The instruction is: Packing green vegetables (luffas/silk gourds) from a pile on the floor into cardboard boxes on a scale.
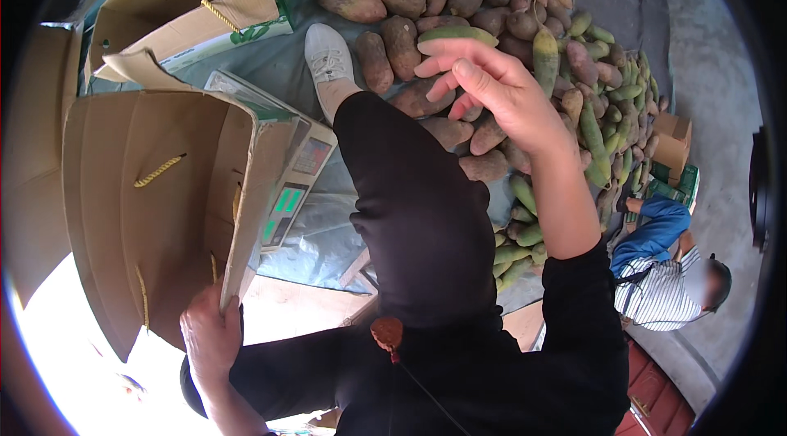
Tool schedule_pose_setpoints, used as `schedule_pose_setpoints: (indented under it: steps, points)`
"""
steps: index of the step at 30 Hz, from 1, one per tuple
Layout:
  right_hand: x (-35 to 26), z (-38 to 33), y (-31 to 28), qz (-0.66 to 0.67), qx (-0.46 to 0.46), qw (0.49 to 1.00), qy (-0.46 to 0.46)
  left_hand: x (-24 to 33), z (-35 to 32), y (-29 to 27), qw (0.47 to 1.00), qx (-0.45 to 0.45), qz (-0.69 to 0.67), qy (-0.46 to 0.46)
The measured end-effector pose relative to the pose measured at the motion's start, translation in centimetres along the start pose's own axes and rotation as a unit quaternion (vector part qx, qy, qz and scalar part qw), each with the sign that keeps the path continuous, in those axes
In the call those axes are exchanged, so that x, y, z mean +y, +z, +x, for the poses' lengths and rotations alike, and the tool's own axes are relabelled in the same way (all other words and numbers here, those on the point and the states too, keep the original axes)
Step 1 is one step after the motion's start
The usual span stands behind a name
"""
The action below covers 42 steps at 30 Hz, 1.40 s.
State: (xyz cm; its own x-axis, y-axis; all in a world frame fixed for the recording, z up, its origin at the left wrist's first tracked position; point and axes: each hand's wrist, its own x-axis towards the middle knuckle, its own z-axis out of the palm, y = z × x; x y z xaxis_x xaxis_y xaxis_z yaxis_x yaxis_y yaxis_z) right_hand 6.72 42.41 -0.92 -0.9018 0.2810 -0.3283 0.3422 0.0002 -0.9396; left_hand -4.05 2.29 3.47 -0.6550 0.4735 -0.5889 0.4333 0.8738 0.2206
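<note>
An open cardboard box (pixel 106 165) with yellow rope handles stands at the left, its inside facing me. My left hand (pixel 211 329) grips the near edge of its wall, thumb outside and the other fingers partly hidden. Beneath and beside the box shows a scale (pixel 297 182) with a lit green display. Out over the pile, my right hand (pixel 496 92) is held with fingers apart and nothing in it. Below it lie large reddish-brown root vegetables (pixel 399 47) and long green ones (pixel 545 59); whether the hand touches any, I cannot tell.
Another open carton (pixel 246 10) with rope handles stands at the far left. My leg and white shoe (pixel 328 55) reach between box and pile. More green vegetables (pixel 598 141) spread rightward. At the right, a person in a striped shirt (pixel 668 292) sits near small cartons (pixel 672 141).
</note>
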Motion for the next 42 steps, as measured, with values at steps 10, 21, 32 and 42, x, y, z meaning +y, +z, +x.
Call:
schedule_pose_setpoints:
  steps: [10, 21, 32, 42]
  points:
    - [9.8, -4.5, -3.8, 0.013, 0.184, 0.977, 0.107, -0.1, -0.2, 0.7, 0.998, 0.038, -0.026, 0.049]
    - [27.3, -20.4, -5.3, -0.126, 0.321, 0.918, 0.193, 1.1, -0.4, 1.4, 0.997, 0.042, -0.015, 0.062]
    - [35.2, -31.3, 0.7, -0.424, 0.15, 0.828, 0.334, 1.5, -1.7, 2.6, 0.99, 0.129, -0.019, 0.046]
    - [32.2, -23.8, 5.1, -0.554, -0.006, 0.787, 0.269, 1.4, -1.2, 5.1, 0.978, 0.197, -0.056, -0.034]
